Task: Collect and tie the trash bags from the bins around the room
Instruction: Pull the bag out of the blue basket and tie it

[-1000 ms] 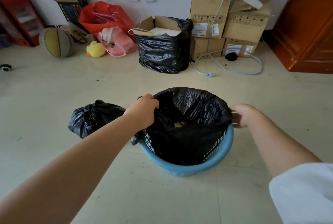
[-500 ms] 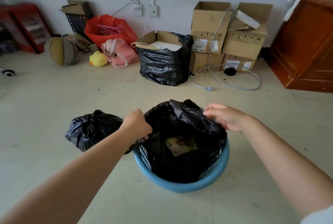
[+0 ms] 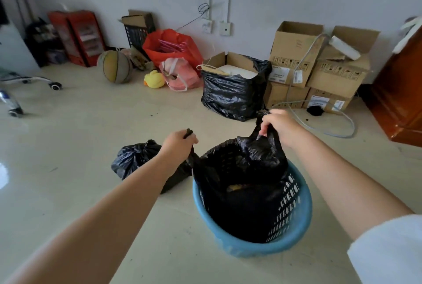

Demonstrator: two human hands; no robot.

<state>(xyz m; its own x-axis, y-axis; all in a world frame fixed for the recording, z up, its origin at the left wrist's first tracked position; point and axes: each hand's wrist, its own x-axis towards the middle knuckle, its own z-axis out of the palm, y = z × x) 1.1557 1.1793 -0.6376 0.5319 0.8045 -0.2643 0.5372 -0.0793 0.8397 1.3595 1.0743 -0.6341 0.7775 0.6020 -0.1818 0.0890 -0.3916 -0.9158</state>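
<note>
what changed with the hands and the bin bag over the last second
Both hands came off the bin rim and gathered the bag's edges: the left hand and the right hand now each grip a bunched corner of the black bag, pulled up and inward. The blue bin and tied bag beside it stayed put.

bare forearms, white sleeve (image 3: 388,249) on right
</note>
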